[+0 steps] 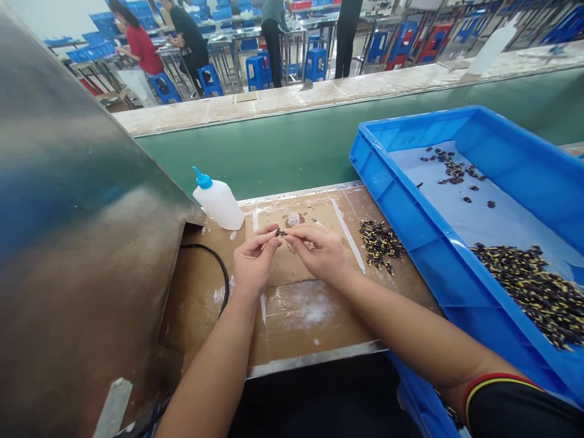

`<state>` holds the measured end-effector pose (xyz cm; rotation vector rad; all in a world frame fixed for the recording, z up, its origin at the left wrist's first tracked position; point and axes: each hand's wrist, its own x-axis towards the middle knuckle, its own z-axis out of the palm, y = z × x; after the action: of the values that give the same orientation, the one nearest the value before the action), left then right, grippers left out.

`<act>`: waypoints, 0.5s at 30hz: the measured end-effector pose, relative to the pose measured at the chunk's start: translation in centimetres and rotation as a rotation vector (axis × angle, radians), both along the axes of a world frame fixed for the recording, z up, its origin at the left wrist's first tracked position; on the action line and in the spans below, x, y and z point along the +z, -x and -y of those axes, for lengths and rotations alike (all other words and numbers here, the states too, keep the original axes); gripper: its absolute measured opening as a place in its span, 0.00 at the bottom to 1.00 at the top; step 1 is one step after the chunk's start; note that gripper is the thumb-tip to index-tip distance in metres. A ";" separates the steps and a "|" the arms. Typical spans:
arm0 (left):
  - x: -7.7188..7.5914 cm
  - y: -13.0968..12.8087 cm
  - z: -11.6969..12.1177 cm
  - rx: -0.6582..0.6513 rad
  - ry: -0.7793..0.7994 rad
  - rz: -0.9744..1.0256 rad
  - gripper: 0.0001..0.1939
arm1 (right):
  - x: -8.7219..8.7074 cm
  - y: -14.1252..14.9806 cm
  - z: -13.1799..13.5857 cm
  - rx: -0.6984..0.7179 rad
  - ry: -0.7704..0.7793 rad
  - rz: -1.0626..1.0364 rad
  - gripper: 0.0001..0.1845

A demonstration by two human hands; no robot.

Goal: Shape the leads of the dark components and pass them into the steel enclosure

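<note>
I've got the left hand (255, 261) and right hand (319, 252) closed in a fingertip pinch on a small dark part (281, 232), held just above a cardboard sheet (314, 210) on the table (301, 322). Near the left hand stands a white squeeze bottle (219, 204) with a blue nozzle. Off to the right, black-and-yellow pieces (381, 245) sit heaped beside a blue plastic tray (410, 131) holding more.
</note>
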<state>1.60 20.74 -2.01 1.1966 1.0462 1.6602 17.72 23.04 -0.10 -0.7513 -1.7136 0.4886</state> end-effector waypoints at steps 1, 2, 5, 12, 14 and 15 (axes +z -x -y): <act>0.1 -0.1 0.0 0.006 -0.006 -0.018 0.10 | -0.1 0.0 0.0 -0.007 -0.008 -0.001 0.06; 0.2 -0.1 0.1 0.011 -0.013 -0.042 0.10 | -0.2 0.1 -0.1 -0.015 -0.011 -0.006 0.06; 0.5 -0.3 0.1 0.018 -0.035 -0.107 0.11 | -0.7 0.2 -0.2 -0.041 0.013 -0.039 0.08; 0.3 -0.3 -0.1 0.023 -0.075 -0.179 0.12 | -1.3 0.1 -0.6 -0.002 -0.050 -0.052 0.03; 0.1 -0.2 -0.3 0.049 -0.052 -0.223 0.12 | -1.3 0.2 -0.5 0.009 -0.037 -0.053 0.03; -0.1 -0.1 -0.4 0.065 -0.032 -0.246 0.13 | -1.3 0.2 -0.5 0.012 -0.025 -0.059 0.03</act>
<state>1.65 21.15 -2.08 1.4282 1.2236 1.6123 17.48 23.53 -1.38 -0.7022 -1.6675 0.4917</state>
